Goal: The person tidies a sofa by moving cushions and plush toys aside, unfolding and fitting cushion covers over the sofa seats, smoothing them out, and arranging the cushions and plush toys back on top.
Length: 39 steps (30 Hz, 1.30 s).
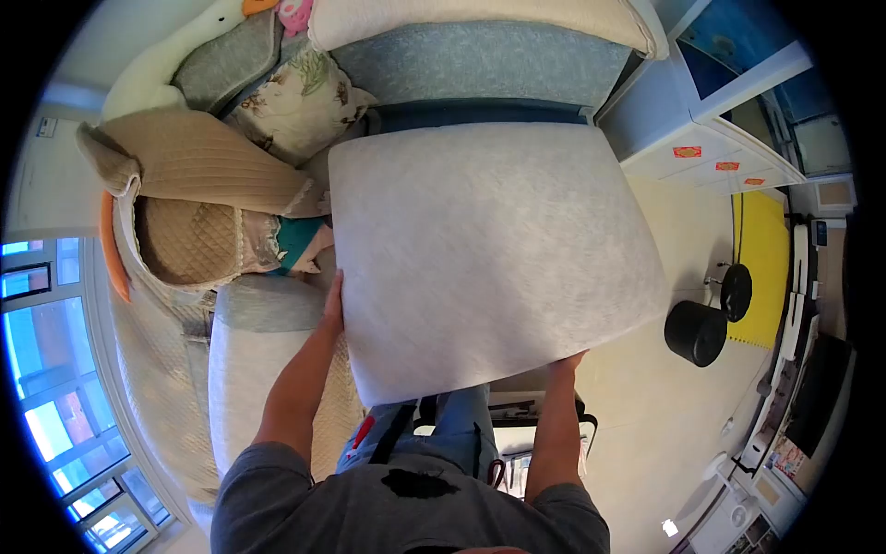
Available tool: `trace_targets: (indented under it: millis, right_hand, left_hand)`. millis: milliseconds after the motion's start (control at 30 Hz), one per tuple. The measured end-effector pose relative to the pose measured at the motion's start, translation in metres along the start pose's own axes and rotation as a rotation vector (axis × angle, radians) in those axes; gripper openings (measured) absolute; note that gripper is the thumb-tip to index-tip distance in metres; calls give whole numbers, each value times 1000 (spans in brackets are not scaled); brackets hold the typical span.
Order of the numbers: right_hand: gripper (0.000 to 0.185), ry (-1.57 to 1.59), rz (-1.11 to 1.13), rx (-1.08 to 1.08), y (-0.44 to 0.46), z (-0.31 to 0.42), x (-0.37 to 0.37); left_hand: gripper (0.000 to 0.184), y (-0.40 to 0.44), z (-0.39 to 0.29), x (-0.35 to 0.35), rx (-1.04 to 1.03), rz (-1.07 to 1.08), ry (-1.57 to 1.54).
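Observation:
A large light-grey sofa cushion (489,249) fills the middle of the head view, its broad face towards me. My left hand (336,300) grips its left edge, the fingers partly hidden behind it. At the lower right edge, my right hand (565,363) holds the cushion from beneath, most of its fingers out of sight. Behind the cushion stands the blue-grey sofa back (480,65), with a dark blue strip of the seat frame showing below it. Another pale seat cushion (263,342) lies left of my left forearm.
A patterned pillow (293,106) and a beige quilted cover (198,157) lie heaped at the left, near a white plush goose (171,65). White cabinets (674,138) stand at the right. A black round stool (696,332) and a yellow mat (761,268) are farther right.

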State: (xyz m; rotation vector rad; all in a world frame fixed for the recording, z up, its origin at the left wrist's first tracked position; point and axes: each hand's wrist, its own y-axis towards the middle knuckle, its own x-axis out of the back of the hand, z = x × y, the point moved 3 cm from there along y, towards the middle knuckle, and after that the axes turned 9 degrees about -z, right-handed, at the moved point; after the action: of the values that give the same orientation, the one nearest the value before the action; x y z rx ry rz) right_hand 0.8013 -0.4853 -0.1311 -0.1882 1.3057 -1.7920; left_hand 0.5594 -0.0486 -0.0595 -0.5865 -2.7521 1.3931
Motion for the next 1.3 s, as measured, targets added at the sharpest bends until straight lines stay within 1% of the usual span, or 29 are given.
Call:
trace_targets:
  millis: [33, 100, 167, 200, 300, 333, 367, 433, 467, 500, 533, 567, 633, 667, 700, 767, 800, 833, 900, 933, 1000, 1033, 1067, 1100, 1167, 1200, 1233, 1267, 1300]
  right_hand:
    - [66, -23, -71, -25, -9, -4, -10]
    - [67, -26, -16, -85, -7, -11, -19]
    - [68, -30, 42, -141, 3, -17, -24]
    - [64, -6, 68, -199, 12, -24, -25]
    - [57, -54, 107, -327, 3, -35, -51]
    - [55, -118, 126, -399, -1, -38, -66]
    - [55, -124, 121, -402, 17, -44, -63]
    - [52, -228, -6, -376, 49, -60, -51]
    - [49, -203, -15, -447, 54, -65, -49]
    - [49, -203, -25, -450, 56, -70, -43]
    - [52, -263, -102, -457, 65, -78, -29]
    - [55, -325, -179, -467, 68, -84, -21]
    - [58, -260, -159, -542, 63, -95, -11]
    - [61, -185, -131, -610, 58, -100, -11]
    - [61, -191, -135, -613, 55, -103, -15]
    - [64, -218, 293, -491, 52, -107, -47]
    - [64, -225, 293, -502, 52, -109, -69]
    - [62, -300, 345, -472, 52, -110, -97]
    - [59, -382, 395, -448, 61, -116, -122]
    - [57, -480, 324, -347, 72, -114, -126]
    - [50, -628, 195, -152, 93, -107, -121]
    - [45, -679, 135, -61, 103, -101, -111]
    - [37, -711, -6, 21, 109, -93, -102]
    - [32, -732, -119, 106, 110, -84, -92]
    - [15, -832, -238, 171, 134, -64, -52]
    - [10, -880, -274, 209, 139, -56, -32]
    - [12, -904, -400, 148, 153, -49, -6]
    - [21, -977, -558, 117, 139, -41, -1]
    - [21, -987, -555, 117, 132, -39, -2]
  left_hand:
    - [64, 12, -3, 4, -4, -30, -5]
    - [62, 26, -12, 3, -5, -59, -20]
    - [60, 31, -26, -4, -51, -5, 56]
    - [58, 46, -27, 3, -94, 65, 54]
    - [57, 52, -36, -3, 18, 85, 84]
    - [62, 78, -27, 28, 4, -142, 300]
    - [62, 71, -29, 17, 10, -147, 297]
    - [71, 57, -29, -7, -3, -161, 585]
    - [71, 63, -18, -10, 5, -165, 589]
    - [72, 72, -4, -12, -90, -161, 650]
    - [73, 83, 10, -14, -189, -157, 706]
    - [73, 89, 25, -13, -181, -163, 706]
    - [71, 87, 57, 8, -280, -813, 891]
    - [73, 95, 87, 32, -183, -926, 697]
    - [74, 112, 140, 76, -119, -950, 779]
    - [77, 84, 167, 68, 110, -1067, 653]
    - [79, 43, 155, 24, 275, -1149, 436]
    - [79, 43, 171, 34, 282, -1159, 432]
    - [74, 60, 238, 67, 332, -835, 593]
    - [72, 70, 267, 79, 350, -666, 664]
    - [71, 69, 267, 66, 368, -498, 718]
    - [72, 54, 243, 34, 452, -565, 394]
    - [74, 47, 226, 9, 526, -624, 65]
    - [74, 54, 227, 6, 529, -631, 55]
    - [42, 68, 228, 8, 471, -773, 86]
    - [42, 73, 225, 9, 472, -780, 76]
    - [38, 78, 223, 9, 424, -728, 9]
    - [35, 82, 220, 8, 375, -673, -58]
    - [35, 85, 219, 7, 378, -679, -66]
